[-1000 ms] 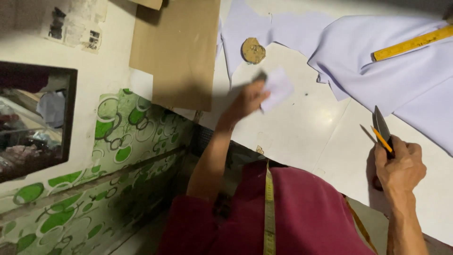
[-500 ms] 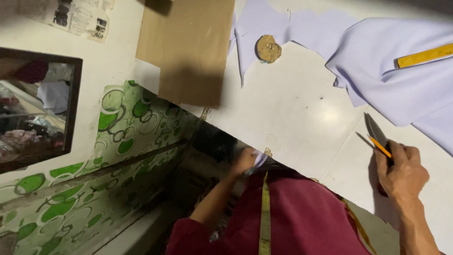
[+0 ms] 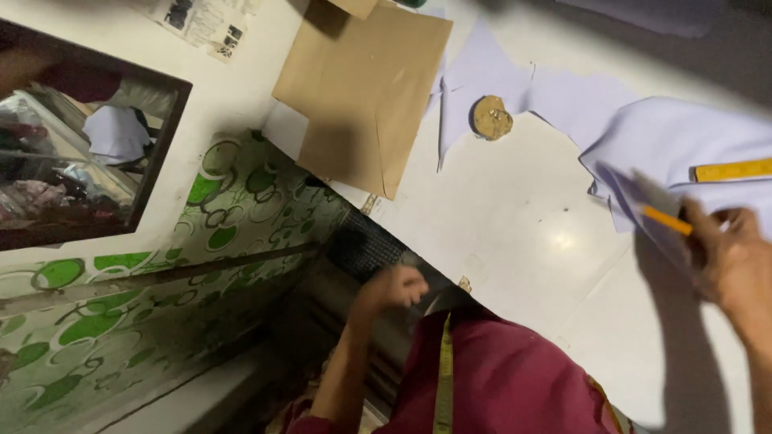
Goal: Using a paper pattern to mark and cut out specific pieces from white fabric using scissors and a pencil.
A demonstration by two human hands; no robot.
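Note:
My left hand is curled into a fist below the near edge of the white table, in front of my maroon shirt; no cloth shows in it. My right hand, blurred at the right edge, grips grey scissors and an orange pencil together, with their tips over the edge of a pale lilac fabric. A yellow ruler lies on that fabric just above the hand.
Brown paper pattern sheets lie at the table's far left, beside a round tan disc and more lilac cut pieces. A yellow tape measure hangs down my chest. A framed mirror and a green-patterned wall are on the left.
My left hand, which held a white scrap above the table, has dropped below the table edge and the scrap is gone from view. My right hand has moved up towards the lilac fabric.

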